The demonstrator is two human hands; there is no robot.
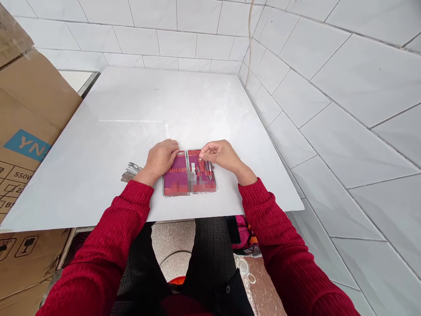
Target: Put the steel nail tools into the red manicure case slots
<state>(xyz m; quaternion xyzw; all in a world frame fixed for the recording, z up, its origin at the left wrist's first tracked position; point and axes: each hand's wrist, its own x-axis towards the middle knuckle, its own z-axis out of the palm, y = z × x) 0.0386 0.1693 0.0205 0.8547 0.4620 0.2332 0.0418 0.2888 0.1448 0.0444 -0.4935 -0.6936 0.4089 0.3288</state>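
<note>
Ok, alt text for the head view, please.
The left hand rests on an open purple case on a white table; the right hand touches a red strap inside. Metal pieces lie beside the left wrist.

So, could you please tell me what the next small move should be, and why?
I would probably press the red strap flat against the open case: the right hand seems to pinch the strap's upper end, and the left hand rests on the other half, which should steady it. Whether the strap is fastened is too small to tell.
</note>
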